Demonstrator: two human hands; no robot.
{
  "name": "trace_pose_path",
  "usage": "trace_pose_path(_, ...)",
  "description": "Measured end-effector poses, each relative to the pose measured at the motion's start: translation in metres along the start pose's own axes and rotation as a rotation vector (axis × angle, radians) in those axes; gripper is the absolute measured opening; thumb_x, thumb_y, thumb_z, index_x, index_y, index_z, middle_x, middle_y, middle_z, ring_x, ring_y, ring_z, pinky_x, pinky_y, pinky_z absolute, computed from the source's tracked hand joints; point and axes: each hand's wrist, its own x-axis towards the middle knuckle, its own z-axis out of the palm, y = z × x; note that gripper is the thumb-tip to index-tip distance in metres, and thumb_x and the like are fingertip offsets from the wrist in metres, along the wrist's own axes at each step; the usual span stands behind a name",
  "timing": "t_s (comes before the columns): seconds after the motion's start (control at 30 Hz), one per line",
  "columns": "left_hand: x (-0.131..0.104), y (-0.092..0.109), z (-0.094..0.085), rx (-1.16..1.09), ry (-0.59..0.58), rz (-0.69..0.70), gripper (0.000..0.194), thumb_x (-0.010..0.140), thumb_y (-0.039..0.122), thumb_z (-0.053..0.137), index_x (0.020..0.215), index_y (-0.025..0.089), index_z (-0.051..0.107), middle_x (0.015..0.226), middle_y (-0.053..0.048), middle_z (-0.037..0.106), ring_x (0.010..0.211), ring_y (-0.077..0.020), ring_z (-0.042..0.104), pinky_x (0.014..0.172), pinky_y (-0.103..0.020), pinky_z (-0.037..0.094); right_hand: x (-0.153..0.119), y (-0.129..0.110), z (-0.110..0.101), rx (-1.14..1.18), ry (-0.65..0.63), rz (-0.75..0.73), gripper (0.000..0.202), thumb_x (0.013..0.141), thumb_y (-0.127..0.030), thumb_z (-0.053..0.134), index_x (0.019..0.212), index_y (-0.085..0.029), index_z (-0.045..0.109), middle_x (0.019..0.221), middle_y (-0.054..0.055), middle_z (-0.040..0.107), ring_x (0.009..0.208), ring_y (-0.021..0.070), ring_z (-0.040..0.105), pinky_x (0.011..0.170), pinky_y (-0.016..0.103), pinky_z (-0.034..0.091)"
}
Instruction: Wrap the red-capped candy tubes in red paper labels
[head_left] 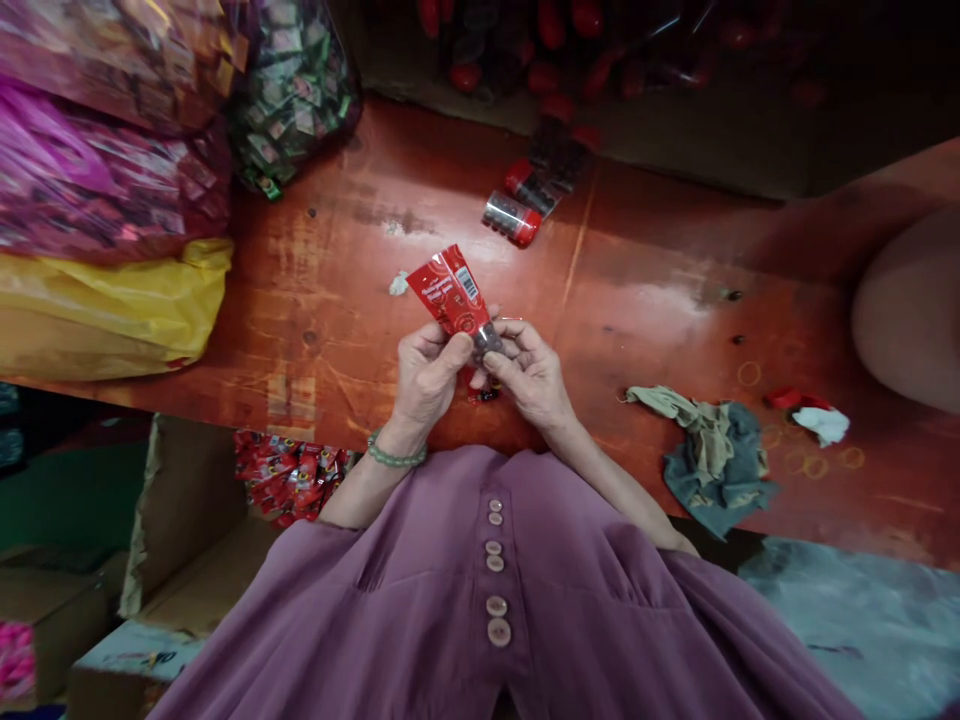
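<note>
1. Broadly, the red tabletop [660,250] spans the scene from left to right, its near edge hidden midway behind a purple garment [420,600].
2. A dark box [712,150] bounds the far side, with red-capped pieces showing inside.
3. Stacked at the left are a pink bag [150,180] and, nearer, a yellow bag [127,310]; tabletop shows between them and the hands.
4. An open carton [146,520] stands near left, beyond the table's near edge.
5. Right of the hands, a broad stretch of tabletop reaches to crumpled cloths [720,470], which overlap the near edge.
6. The left hand [431,370] has thumb and fingers clamped on the lower part of the red sleeve; the right hand [532,375] pinches a dark container. Both are just inside the near edge.
7. The red sleeve [450,290] tilts up between the hands, wide end toward far left.
8. Two red-capped bottles [511,220] lie farther off, apart from the sleeve.
9. The dark container [487,340] meets the sleeve's narrow end; how deep it sits, I cannot tell.
</note>
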Motion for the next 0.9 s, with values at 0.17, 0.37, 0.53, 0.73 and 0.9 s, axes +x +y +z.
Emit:
trace_pose_path(0.17, 0.007, -0.003, -0.001, -0.039, 0.071, -0.021, 0.043, 0.06, 0.055, 0.086, 0.081, 0.019, 0.076, 0.091, -0.008, 0.079, 0.086, -0.0216, 0.073, 0.072, -0.03, 0.057, -0.005, 0.008, 0.003, -0.277, 0.138, -0.093, 0.037, 0.086, -0.049, 0.067, 0.112, -0.025, 0.054, 0.097, 0.001, 0.069, 0.067, 0.0108, 0.066, 0.063, 0.026, 0.058)
trace_pose_path(0.37, 0.013, -0.009, -0.002, -0.043, 0.124, -0.044, 0.041, 0.051, 0.047, 0.092, 0.071, 0.018, 0.073, 0.071, -0.002, 0.075, 0.058, -0.0125, 0.065, 0.056, -0.024, 0.05, -0.004, 0.009, 0.004, -0.191, 0.096, -0.081, 0.035, 0.087, -0.047, 0.066, 0.109, -0.024, 0.054, 0.085, -0.002, 0.067, 0.061, 0.0089, 0.064, 0.064, 0.025, 0.057)
trace_pose_path(0.53, 0.012, -0.008, -0.005, -0.02, 0.08, 0.014, 0.046, 0.056, 0.058, 0.087, 0.078, 0.02, 0.074, 0.081, -0.004, 0.076, 0.071, -0.0158, 0.069, 0.067, -0.028, 0.053, 0.002, 0.003, 0.002, -0.1, 0.097, -0.071, 0.034, 0.085, -0.044, 0.07, 0.107, -0.023, 0.054, 0.086, -0.003, 0.068, 0.059, 0.0069, 0.064, 0.058, 0.021, 0.054)
trace_pose_path(0.73, 0.014, -0.01, -0.007, -0.028, 0.084, -0.03, 0.037, 0.056, 0.045, 0.091, 0.075, 0.018, 0.073, 0.072, 0.0, 0.074, 0.066, -0.013, 0.067, 0.067, -0.025, 0.053, -0.002, 0.008, 0.001, -0.188, 0.151, -0.091, 0.035, 0.085, -0.045, 0.069, 0.109, -0.024, 0.054, 0.092, -0.002, 0.068, 0.064, 0.0073, 0.065, 0.065, 0.024, 0.057)
trace_pose_path(0.9, 0.017, -0.009, -0.005, -0.078, 0.082, -0.05, 0.038, 0.054, 0.042, 0.092, 0.071, 0.016, 0.07, 0.063, 0.002, 0.069, 0.051, -0.0076, 0.058, 0.052, -0.02, 0.048, 0.006, 0.0, -0.005, -0.09, 0.026, -0.009, 0.042, 0.086, -0.047, 0.069, 0.116, -0.026, 0.05, 0.08, -0.005, 0.067, 0.055, 0.0072, 0.063, 0.058, 0.021, 0.055)
